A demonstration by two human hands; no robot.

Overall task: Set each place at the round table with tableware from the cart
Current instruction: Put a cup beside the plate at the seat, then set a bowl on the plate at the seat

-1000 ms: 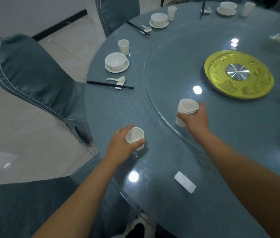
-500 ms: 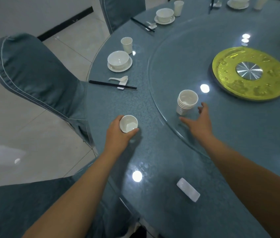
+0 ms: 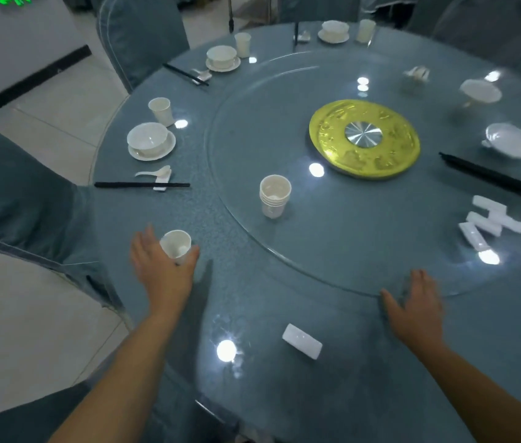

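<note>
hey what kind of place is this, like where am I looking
Most likely a restaurant banquet room: a big round table with a glass lazy Susan, repeated place settings of bowl on saucer with chopsticks, and fabric-covered chairs around it.

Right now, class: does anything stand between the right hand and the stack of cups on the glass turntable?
Nothing visible does. The right hand rests open at the turntable's near edge; only bare glass lies between it and the stack of cups.

Glossy glass turntable (image 3: 332, 251), shiny gold-and-metal centre disc (image 3: 364, 139), glazed white cup (image 3: 176, 246), cloth chair cover (image 3: 13, 193)
</note>
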